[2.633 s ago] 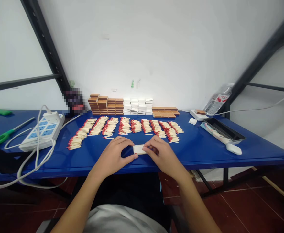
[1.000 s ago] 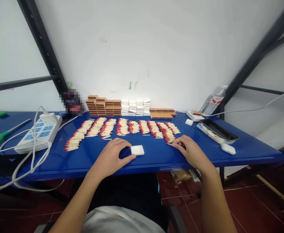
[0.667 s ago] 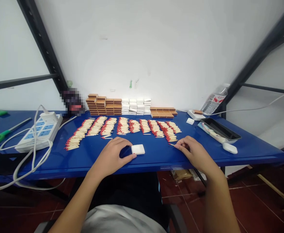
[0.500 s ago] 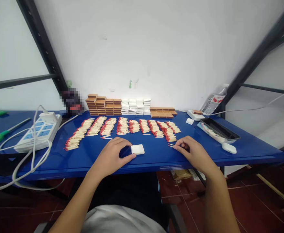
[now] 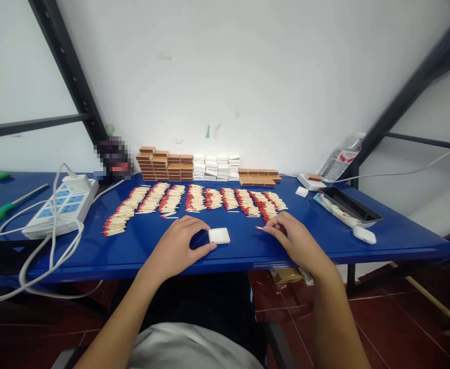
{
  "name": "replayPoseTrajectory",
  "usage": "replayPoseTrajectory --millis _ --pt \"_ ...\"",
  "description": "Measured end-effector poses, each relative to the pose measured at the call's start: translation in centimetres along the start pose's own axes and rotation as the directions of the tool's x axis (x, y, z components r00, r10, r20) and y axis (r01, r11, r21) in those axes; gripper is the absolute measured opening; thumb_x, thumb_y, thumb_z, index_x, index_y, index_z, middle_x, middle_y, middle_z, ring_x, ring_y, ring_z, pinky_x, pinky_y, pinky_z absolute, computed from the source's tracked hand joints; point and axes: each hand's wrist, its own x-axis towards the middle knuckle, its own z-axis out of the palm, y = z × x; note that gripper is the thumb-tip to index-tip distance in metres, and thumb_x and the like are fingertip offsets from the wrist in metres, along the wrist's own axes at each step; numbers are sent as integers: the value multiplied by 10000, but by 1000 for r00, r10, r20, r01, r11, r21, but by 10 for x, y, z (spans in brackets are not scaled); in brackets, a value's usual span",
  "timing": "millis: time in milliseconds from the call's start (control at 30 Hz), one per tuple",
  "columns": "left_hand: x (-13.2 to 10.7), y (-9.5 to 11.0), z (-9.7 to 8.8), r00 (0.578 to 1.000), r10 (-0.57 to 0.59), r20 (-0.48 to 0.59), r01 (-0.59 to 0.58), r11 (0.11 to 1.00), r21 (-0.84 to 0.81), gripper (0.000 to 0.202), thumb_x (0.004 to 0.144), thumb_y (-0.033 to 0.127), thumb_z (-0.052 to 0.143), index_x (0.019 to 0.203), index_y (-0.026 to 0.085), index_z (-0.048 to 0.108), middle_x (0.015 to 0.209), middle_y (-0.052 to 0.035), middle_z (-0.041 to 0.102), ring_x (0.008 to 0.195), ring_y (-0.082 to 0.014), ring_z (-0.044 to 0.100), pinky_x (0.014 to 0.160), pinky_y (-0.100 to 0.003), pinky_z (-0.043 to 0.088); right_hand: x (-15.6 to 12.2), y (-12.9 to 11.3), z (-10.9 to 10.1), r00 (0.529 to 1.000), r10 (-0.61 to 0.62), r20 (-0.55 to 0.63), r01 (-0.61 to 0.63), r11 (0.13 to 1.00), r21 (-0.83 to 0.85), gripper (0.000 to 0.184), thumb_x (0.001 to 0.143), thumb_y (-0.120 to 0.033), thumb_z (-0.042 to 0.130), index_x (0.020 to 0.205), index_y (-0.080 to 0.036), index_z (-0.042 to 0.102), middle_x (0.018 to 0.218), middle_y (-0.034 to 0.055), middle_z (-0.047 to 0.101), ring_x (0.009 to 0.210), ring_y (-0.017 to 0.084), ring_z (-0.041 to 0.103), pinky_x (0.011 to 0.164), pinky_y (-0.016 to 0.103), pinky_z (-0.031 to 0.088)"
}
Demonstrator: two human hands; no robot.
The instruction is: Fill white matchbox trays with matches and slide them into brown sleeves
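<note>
A small white matchbox tray (image 5: 219, 235) lies on the blue table (image 5: 325, 241) near its front edge. My left hand (image 5: 181, 245) rests beside it, fingers curled, thumb tip touching the tray's left side. My right hand (image 5: 292, 238) is to the tray's right, fingers pinched on a few red-tipped matches (image 5: 262, 228) whose heads point left. Behind both hands several rows of matches (image 5: 194, 201) are laid out across the table.
Stacks of brown matchbox sleeves (image 5: 166, 165) and white trays (image 5: 216, 168) stand against the wall, with more brown sleeves (image 5: 259, 178) to the right. A power strip with cables (image 5: 61, 205) and green scissors (image 5: 2, 210) lie left. A black tray (image 5: 350, 205), white mouse (image 5: 364, 235) and bottle (image 5: 338, 159) are right.
My right hand left the white tray, went right to the end of the match rows, pinched up a few matches and is now moving back left. My left hand stayed by the tray.
</note>
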Motion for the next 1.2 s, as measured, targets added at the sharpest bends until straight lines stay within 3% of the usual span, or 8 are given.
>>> replayPoseTrajectory --millis 233,400,500,667,800,933,1033,1200 --pt "1 0 1 999 34 -20 -35 999 -11 260 939 349 846 1134 230 721 1140 -39 776 1102 -253 695 994 -415 539 18 -74 34 958 -276 81 277 961 1 101 1066 -250 636 969 -236 658 1016 52 637 984 232 613 868 362 492" --pt "1 1 0 999 38 -24 -39 999 -20 230 947 343 836 1105 225 720 1133 -46 778 1096 -256 693 981 -418 542 18 -88 52 942 -301 148 316 945 -85 79 1044 -192 670 973 -212 642 1043 61 638 1038 247 613 890 379 497" --pt "0 0 0 999 31 -26 -31 999 -18 227 953 358 829 1104 225 725 1135 -50 778 1099 -259 692 981 -423 546 17 -87 52 943 -279 181 290 956 -38 68 1041 -189 678 981 -213 658 1047 52 637 1028 231 618 891 366 496" --pt "0 -1 0 999 21 -25 -22 1000 -20 227 954 372 823 1111 234 734 1135 -49 780 1110 -265 690 992 -428 548 13 -59 22 979 -193 63 190 981 45 124 1054 -298 669 949 -240 703 949 26 649 870 202 610 794 334 482" --pt "1 0 0 1000 -1 -15 1 1000 -20 223 967 394 804 1107 233 737 1146 -54 776 1118 -268 691 995 -433 551 6 -6 -11 989 -45 -139 38 998 -55 204 1033 -400 656 949 -236 743 884 39 637 781 209 586 734 350 462" --pt "1 1 0 1000 -12 -8 11 1000 -18 233 977 419 789 1106 232 740 1148 -60 780 1119 -270 692 1004 -441 552 1 39 -23 988 19 -152 -29 997 -67 334 973 -556 686 1018 -240 785 903 57 640 799 231 600 751 374 482" --pt "1 2 -1 1000 -10 -5 10 1000 -19 243 985 437 774 1114 232 745 1159 -71 781 1124 -277 693 1009 -450 556 1 50 -20 991 42 -130 -51 996 -67 401 977 -622 648 966 -242 775 908 67 647 808 239 599 772 390 493" --pt "1 2 -1 1000 -15 -6 15 1000 -19 236 982 433 776 1110 237 744 1159 -70 783 1126 -280 697 1007 -450 559 3 48 -17 993 51 -108 -57 997 -57 445 997 -651 602 910 -235 734 922 80 654 816 245 593 771 396 499"
